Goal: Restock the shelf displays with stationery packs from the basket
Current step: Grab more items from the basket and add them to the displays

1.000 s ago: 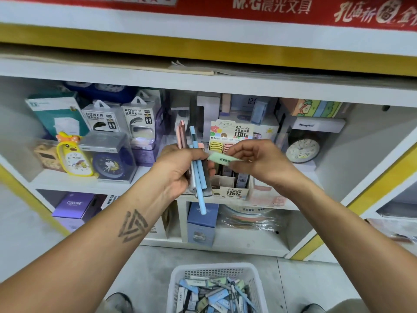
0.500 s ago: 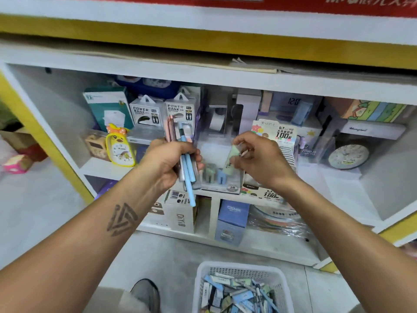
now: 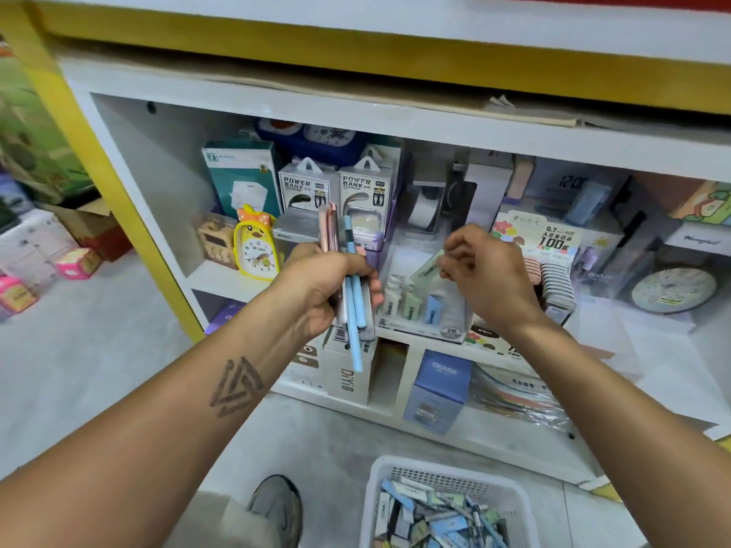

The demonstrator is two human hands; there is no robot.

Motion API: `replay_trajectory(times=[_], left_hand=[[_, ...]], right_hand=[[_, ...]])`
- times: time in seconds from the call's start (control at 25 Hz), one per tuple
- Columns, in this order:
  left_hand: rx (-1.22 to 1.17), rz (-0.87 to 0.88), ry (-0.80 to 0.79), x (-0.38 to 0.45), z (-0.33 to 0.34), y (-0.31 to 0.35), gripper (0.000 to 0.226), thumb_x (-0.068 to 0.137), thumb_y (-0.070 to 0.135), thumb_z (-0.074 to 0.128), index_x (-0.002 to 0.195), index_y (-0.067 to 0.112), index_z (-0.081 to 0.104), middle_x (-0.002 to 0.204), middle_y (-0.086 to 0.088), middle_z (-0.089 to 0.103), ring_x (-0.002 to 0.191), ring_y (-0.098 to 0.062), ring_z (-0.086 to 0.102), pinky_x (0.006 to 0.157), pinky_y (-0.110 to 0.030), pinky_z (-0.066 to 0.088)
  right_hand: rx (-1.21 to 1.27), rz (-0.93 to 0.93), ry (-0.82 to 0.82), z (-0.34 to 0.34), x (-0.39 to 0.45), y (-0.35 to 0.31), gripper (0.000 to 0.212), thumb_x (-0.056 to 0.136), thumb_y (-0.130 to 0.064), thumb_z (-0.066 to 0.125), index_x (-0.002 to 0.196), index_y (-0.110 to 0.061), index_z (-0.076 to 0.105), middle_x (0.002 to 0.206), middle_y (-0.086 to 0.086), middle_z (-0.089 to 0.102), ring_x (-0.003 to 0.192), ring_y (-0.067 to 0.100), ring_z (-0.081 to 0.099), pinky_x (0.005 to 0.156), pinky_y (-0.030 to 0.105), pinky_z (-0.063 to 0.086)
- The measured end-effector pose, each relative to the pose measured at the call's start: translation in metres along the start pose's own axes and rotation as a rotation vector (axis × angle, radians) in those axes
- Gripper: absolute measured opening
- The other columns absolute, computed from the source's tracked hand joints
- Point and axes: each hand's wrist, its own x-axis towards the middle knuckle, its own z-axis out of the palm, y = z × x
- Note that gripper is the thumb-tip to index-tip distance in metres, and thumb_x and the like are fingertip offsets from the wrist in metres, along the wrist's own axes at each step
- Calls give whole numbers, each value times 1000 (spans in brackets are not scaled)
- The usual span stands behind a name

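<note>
Blue and pink pens [image 3: 353, 310] fill left hand [image 3: 320, 294].

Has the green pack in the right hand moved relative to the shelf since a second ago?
Yes. The right hand has carried the green pack from in front of the 100-count lead box leftward and down to the clear display box beside it.

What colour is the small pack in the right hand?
Pale mint green pack, pinched by the right hand; head view.
</note>
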Motion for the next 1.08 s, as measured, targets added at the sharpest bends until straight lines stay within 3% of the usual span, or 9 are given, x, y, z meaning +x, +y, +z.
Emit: replay_trajectory(times=[0.16, 0.48, 0.56, 0.64, 0.76, 0.84, 0.92, 1.0, 1.08], left_hand=[[0, -2, -7, 0, 0, -2, 16, 85, -16, 58, 97, -5, 59, 73, -25, 62, 62, -33, 64, 63, -51, 61], [-10, -16, -19, 0, -2, -2, 19, 85, -16, 59, 100, -5, 60, 76, -26, 62, 64, -33, 65, 60, -47, 62], [-17, -19, -21, 1, -3, -2, 19, 85, -16, 59, 101, -5, 61, 76, -26, 62, 64, -33, 65, 60, -47, 61], [-18, -20, -24, 1, -2, -2, 22, 84, -15, 60, 105, -8, 60, 75, -26, 63, 64, -33, 66, 60, -46, 61], [-32, -23, -43, 2, 1, -3, 31, 84, -16, 61, 114, -15, 58, 72, -26, 65, 63, -33, 68, 60, -45, 60], [-62, -26, -68, 2, 6, -3, 32, 83, -16, 61, 115, -17, 56, 72, -27, 66, 63, -35, 70, 58, -45, 60], [-83, -29, -108, 1, 15, -4, 34, 83, -16, 60, 117, -18, 55, 76, -30, 68, 68, -37, 72, 59, -46, 60], [-80, -35, -154, -2, 27, -5, 33, 84, -15, 60, 116, -18, 55, 83, -32, 70, 74, -40, 73, 60, -47, 60], [-62, -46, -200, -5, 43, -9, 31, 84, -14, 60, 114, -20, 56, 89, -35, 69, 80, -42, 72, 64, -51, 61]], right_hand=[[-136, -85, -75, 12, -4, 4, 9, 93, -10, 69, 99, -15, 64, 85, -4, 69, 77, 5, 68, 73, 32, 61], [-231, -173, -166, 18, -4, 8, 11, 92, 0, 64, 90, -11, 63, 78, 0, 67, 71, 6, 65, 66, 40, 58], [-258, -185, -202, 19, -2, 10, 13, 92, 1, 62, 95, -10, 70, 87, 4, 72, 80, 15, 68, 73, 42, 58], [-354, -173, -278, 21, -1, 9, 27, 95, -1, 56, 112, -11, 74, 109, 7, 74, 101, 25, 68, 89, 41, 55], [-444, -159, -325, 17, -1, 2, 39, 96, -1, 50, 126, -15, 68, 123, 2, 67, 112, 21, 61, 97, 35, 50], [-211, -63, -249, 9, -2, -7, 30, 98, -8, 56, 123, -18, 70, 110, -2, 68, 95, 11, 64, 82, 23, 51], [201, 151, -253, -2, -4, -20, 20, 96, -18, 65, 114, -21, 73, 94, -3, 73, 75, 7, 67, 64, 16, 49], [414, 263, -309, -12, -10, -30, 16, 94, -25, 68, 107, -18, 75, 86, 2, 76, 69, 11, 67, 57, 22, 48], [491, 306, -321, -20, -16, -34, 17, 91, -28, 71, 102, -16, 76, 83, 6, 74, 67, 16, 64, 62, 32, 49]])
